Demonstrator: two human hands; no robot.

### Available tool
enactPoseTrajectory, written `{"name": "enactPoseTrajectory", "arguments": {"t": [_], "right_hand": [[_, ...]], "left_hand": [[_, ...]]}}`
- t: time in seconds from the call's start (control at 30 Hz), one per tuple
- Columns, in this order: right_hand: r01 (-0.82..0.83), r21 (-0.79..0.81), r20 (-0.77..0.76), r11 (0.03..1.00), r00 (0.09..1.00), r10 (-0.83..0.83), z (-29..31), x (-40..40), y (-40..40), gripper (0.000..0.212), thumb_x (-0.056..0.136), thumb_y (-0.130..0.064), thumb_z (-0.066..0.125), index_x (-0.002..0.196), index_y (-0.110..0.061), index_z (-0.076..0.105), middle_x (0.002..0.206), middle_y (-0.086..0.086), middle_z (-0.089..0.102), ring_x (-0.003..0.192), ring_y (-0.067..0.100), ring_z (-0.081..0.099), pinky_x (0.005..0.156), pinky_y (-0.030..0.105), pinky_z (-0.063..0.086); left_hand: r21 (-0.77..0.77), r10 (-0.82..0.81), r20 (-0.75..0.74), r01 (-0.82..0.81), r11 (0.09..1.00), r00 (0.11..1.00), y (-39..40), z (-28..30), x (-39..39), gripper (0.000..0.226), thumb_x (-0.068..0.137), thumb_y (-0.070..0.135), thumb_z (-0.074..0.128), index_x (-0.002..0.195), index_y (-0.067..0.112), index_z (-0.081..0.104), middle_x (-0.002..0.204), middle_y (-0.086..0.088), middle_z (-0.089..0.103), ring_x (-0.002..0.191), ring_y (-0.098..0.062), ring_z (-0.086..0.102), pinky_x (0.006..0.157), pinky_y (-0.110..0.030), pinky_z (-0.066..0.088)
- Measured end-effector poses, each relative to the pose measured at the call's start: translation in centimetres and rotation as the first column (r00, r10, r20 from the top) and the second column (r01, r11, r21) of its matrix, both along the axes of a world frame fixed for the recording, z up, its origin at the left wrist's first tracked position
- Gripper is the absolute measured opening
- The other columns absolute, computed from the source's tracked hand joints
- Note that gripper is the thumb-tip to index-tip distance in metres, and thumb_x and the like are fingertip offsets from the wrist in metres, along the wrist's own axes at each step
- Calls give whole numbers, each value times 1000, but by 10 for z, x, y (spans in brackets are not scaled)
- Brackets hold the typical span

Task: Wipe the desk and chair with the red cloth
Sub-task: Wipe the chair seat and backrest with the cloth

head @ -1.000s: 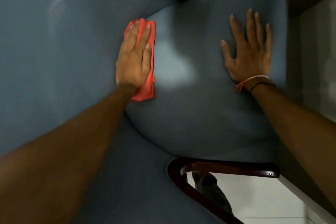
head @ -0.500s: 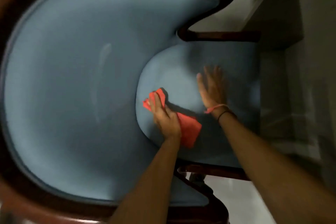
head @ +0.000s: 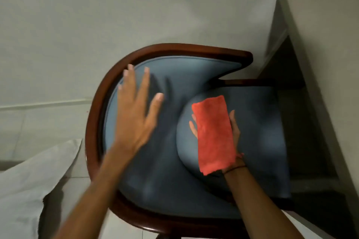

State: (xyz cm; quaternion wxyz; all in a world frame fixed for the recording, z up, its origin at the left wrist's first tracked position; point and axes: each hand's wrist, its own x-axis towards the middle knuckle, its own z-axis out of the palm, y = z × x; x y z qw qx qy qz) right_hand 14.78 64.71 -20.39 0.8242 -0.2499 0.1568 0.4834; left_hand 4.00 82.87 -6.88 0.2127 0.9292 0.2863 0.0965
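Red cloth (head: 213, 136) draped over the right hand (head: 232, 134).
Its fingers (head: 232, 117) are laid flat beneath, unclenched; the left hand (head: 134, 114) is spread wide above the chair (head: 165, 170).

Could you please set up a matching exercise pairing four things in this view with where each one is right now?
Things:
1. red cloth
2. left hand
3. right hand
4. white pillow

Places:
A. lower left, beside the chair
B. spread open over the blue backrest
C. lying flat on an upturned palm
D. under the cloth, above the seat cushion

Pairs: 1-C, 2-B, 3-D, 4-A
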Motion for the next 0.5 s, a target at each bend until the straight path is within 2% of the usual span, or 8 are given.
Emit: {"name": "enactPoseTrajectory", "arguments": {"t": [0.07,0.13,0.27,0.3,0.33,0.4,0.47,0.5], "right_hand": [[41,-141,101,989,995,-27,-1,-5,24,76,90,-67,45,154,-26,39,158,0,45,149,23,39,121,51,30],[79,-259,79,963,995,-61,-1,-9,60,70,90,-69,42,147,-28,50,145,-2,60,138,21,52,119,46,34],[253,-401,186,880,963,-192,-11,0,152,55,102,-57,33,99,-24,77,93,2,74,86,17,72,81,29,59],[252,-424,206,870,962,-178,-10,4,177,53,104,-52,34,101,-22,77,98,4,76,91,19,73,85,31,60],[232,-470,234,851,963,-133,-9,5,200,49,106,-47,36,119,-18,72,117,8,74,110,22,69,101,35,55],[255,-647,358,719,934,-8,-15,5,238,54,108,-37,36,155,-10,35,160,11,40,148,27,38,127,40,26],[301,-809,441,505,879,180,-17,-3,255,63,109,-36,32,161,-8,11,169,11,16,157,26,17,130,38,10],[319,-834,456,450,858,237,-19,-7,257,64,109,-36,31,161,-8,7,170,11,13,158,26,14,130,36,7]], "left_hand": [[197,9,-75,6,980,997,68,5,-35,70,102,57,28,161,20,20,171,-17,4,159,-32,2,128,-51,10],[237,-11,-182,55,970,983,123,6,-58,73,101,58,23,161,16,20,171,-20,3,159,-35,4,127,-53,13],[126,-190,-293,235,964,937,153,-22,-66,81,99,61,15,161,8,15,170,-20,1,159,-35,1,129,-54,13],[105,-218,-270,254,962,938,156,-26,-66,76,101,54,18,161,8,12,171,-18,-2,159,-33,-2,130,-52,10],[105,-245,-235,276,956,940,159,-29,-66,72,103,49,19,161,8,11,171,-17,-4,159,-31,-6,130,-50,7],[139,-305,-199,335,932,931,164,-36,-66,67,106,42,19,161,6,7,171,-17,-8,159,-29,-10,131,-47,2],[147,-342,-204,374,916,917,167,-38,-63,67,106,41,16,161,6,4,171,-17,-8,159,-28,-11,131,-44,-1],[160,-345,-210,380,911,915,167,-40,-62,67,105,41,15,161,6,3,171,-17,-8,159,-27,-11,131,-44,-2]]}}
